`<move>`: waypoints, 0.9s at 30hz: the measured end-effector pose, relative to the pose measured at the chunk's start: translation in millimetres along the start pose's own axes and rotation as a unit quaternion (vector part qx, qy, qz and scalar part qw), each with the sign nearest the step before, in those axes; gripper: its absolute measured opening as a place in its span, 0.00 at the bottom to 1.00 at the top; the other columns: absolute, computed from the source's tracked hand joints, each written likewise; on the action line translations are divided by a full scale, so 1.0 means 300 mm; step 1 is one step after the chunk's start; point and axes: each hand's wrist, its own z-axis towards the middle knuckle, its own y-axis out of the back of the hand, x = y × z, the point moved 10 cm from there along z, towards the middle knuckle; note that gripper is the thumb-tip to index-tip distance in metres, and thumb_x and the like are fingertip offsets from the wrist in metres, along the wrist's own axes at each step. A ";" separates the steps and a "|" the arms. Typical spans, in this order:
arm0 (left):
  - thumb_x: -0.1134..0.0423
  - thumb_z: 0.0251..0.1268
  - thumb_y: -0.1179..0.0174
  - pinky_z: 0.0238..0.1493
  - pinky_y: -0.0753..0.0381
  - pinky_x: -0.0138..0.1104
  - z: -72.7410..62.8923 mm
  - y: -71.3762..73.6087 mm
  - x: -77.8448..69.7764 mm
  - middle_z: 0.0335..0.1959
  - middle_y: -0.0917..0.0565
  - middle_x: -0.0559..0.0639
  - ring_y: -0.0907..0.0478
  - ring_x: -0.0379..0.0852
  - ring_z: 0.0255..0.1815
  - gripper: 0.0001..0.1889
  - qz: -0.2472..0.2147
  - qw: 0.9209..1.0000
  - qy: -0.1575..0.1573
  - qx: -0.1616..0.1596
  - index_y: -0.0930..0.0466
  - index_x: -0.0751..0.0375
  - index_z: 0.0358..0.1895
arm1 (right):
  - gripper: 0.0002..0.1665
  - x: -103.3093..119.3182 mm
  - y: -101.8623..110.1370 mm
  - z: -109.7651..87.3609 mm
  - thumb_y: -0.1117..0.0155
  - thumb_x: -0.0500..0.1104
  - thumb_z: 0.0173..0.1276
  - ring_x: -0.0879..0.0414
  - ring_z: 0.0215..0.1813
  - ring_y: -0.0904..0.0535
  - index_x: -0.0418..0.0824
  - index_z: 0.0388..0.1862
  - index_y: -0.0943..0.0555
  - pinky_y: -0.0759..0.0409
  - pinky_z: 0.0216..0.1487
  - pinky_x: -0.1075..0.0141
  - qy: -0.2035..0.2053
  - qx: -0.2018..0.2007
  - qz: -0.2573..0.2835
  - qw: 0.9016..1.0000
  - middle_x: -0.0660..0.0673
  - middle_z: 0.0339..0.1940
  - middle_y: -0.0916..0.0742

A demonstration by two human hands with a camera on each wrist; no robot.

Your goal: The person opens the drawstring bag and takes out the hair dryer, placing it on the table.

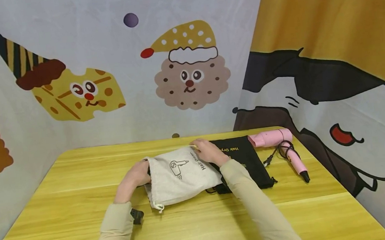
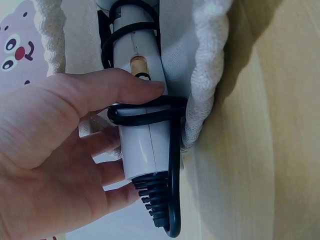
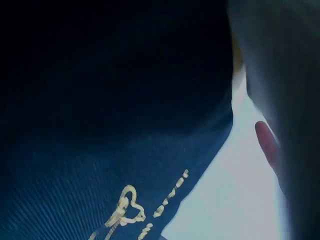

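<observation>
A cream drawstring bag [image 1: 180, 175], printed with a hair dryer drawing, lies across the middle of the table with its mouth to the left. At that mouth my left hand [image 1: 136, 178] grips the handle of a white hair dryer [image 2: 142, 145]. A black cord [image 2: 150, 117] is wound round the handle, and the dryer's far part is hidden inside the bag. My right hand [image 1: 209, 151] holds the bag's upper right corner with curled fingers. The right wrist view is dark, with only one fingertip [image 3: 267, 142] showing beside pale cloth.
A black bag [image 1: 253, 168] with gold "Hair Dryer" lettering lies under my right forearm, partly beneath the cream bag. Right of it, near the table's edge, is a pink hair dryer [image 1: 274, 138] with its black cord and plug. A patterned curtain [image 1: 137, 129] hangs behind the table.
</observation>
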 end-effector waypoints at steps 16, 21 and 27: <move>0.73 0.54 0.42 0.42 0.27 0.43 -0.002 0.005 -0.002 0.59 0.26 0.72 0.26 0.64 0.57 0.25 -0.006 1.000 -0.004 -0.008 0.29 0.72 0.59 | 0.09 -0.002 0.019 -0.004 0.43 0.37 0.68 0.50 0.45 0.19 0.43 0.42 0.16 0.20 0.45 0.59 -0.007 -0.077 -0.031 0.997 0.45 0.41 0.13; 0.73 0.53 0.43 0.38 0.29 0.40 -0.003 0.009 -0.001 0.55 0.23 0.70 0.24 0.55 0.43 0.23 -0.014 1.000 -0.002 -0.018 0.27 0.71 0.57 | 0.09 -0.007 0.033 -0.012 0.44 0.37 0.69 0.48 0.46 0.19 0.42 0.41 0.16 0.19 0.44 0.58 -0.028 -0.102 -0.037 0.994 0.44 0.40 0.13; 0.75 0.52 0.45 0.29 0.33 0.35 0.001 0.010 0.014 0.42 0.20 0.64 0.31 0.48 0.28 0.20 -0.025 0.999 0.017 -0.018 0.26 0.71 0.52 | 0.09 -0.009 0.050 -0.023 0.44 0.37 0.69 0.49 0.40 0.18 0.42 0.39 0.16 0.18 0.38 0.60 -0.046 -0.127 -0.051 0.990 0.44 0.37 0.13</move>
